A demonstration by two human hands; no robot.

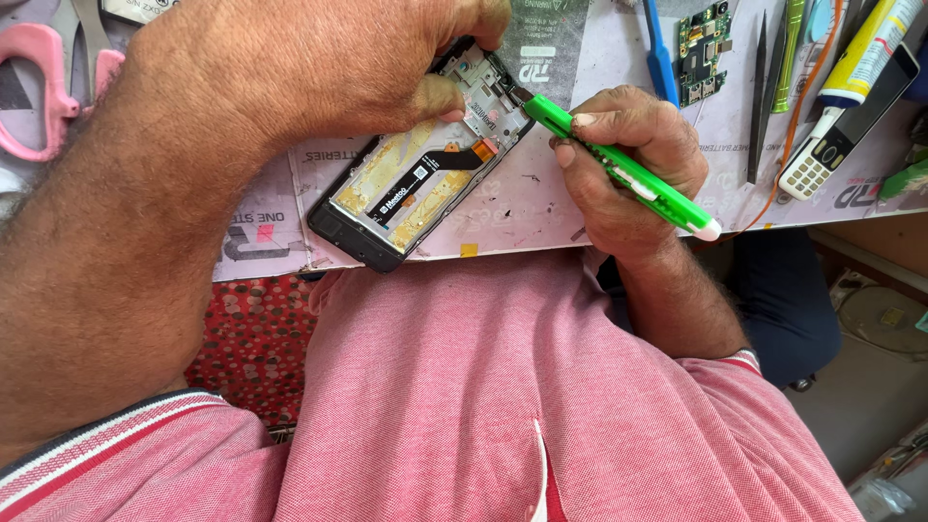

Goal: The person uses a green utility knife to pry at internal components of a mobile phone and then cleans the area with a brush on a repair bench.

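An opened smartphone (411, 188) with its back cover off lies at the front edge of the work mat (527, 198), showing a black flex cable and yellow adhesive strips. My left hand (319, 58) presses down on the phone's upper end, thumb on the metal frame. My right hand (623, 159) grips a bright green screwdriver (628, 174), whose tip touches the top right corner of the phone's frame.
Pink scissors (43, 82) lie at the far left. A blue tool (660, 53), a green circuit board (703, 41), black pry tools (757, 92), a yellow tube (870, 48) and a small white keypad phone (822, 155) sit at the right. My pink shirt fills the foreground.
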